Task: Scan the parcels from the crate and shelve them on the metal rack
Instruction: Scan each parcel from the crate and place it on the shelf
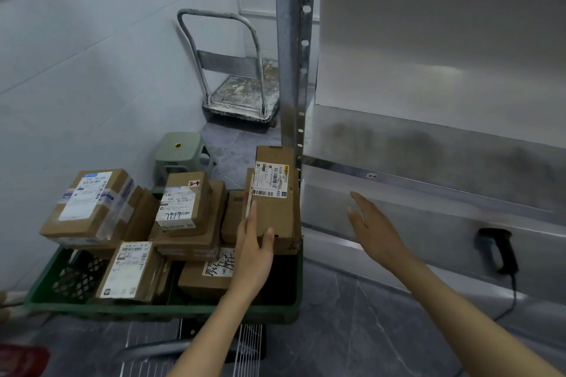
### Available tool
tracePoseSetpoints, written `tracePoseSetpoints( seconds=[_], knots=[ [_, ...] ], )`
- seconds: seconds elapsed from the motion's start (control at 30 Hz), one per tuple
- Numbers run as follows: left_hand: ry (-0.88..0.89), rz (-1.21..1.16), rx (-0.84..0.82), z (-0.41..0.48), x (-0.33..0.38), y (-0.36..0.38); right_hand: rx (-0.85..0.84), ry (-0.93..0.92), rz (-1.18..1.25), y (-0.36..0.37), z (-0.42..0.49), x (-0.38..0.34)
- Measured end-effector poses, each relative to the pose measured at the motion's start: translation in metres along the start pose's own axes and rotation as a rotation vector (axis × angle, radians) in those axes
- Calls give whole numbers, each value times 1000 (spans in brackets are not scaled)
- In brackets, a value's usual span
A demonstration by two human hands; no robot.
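Observation:
A green plastic crate (159, 309) at the lower left holds several brown cardboard parcels with white labels. My left hand (255, 251) grips a long narrow parcel (275, 193) by its near end, thumb on the right side, raised over the crate's right end beside the rack's upright post. My right hand (375, 229) hovers with straight fingers in front of the metal rack (428, 144), holding nothing. A black handheld scanner (499, 249) lies on a lower shelf of the rack to the right, its cable trailing down.
A grey platform trolley (239, 92) stands against the white wall behind the rack post (291, 55). A green plastic stool (180, 153) sits behind the crate. Shelf edges carry small handwritten labels. Something red (21, 361) shows at the bottom left corner.

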State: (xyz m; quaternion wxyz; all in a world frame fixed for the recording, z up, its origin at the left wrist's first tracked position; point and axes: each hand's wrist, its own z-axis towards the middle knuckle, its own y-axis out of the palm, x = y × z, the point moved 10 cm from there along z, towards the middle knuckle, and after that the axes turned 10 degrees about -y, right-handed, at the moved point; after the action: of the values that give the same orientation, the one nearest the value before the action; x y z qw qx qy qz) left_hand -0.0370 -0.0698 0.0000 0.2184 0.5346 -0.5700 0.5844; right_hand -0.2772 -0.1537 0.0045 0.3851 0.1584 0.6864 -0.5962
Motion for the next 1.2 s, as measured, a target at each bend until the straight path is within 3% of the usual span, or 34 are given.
tracePoseSetpoints(
  seconds=[0.3, 0.57, 0.93, 1.2],
  knots=[
    [100, 41, -116, -35, 28, 35, 102, 109, -89, -50, -51, 20],
    [146, 12, -225, -72, 56, 112, 167, 192, -79, -106, -104, 76],
    [76, 38, -232, -147, 66, 256, 129, 279, -91, -188, -180, 208],
    [11, 106, -270, -181, 37, 354, 81, 371, -106, -219, -214, 312]
  ],
)
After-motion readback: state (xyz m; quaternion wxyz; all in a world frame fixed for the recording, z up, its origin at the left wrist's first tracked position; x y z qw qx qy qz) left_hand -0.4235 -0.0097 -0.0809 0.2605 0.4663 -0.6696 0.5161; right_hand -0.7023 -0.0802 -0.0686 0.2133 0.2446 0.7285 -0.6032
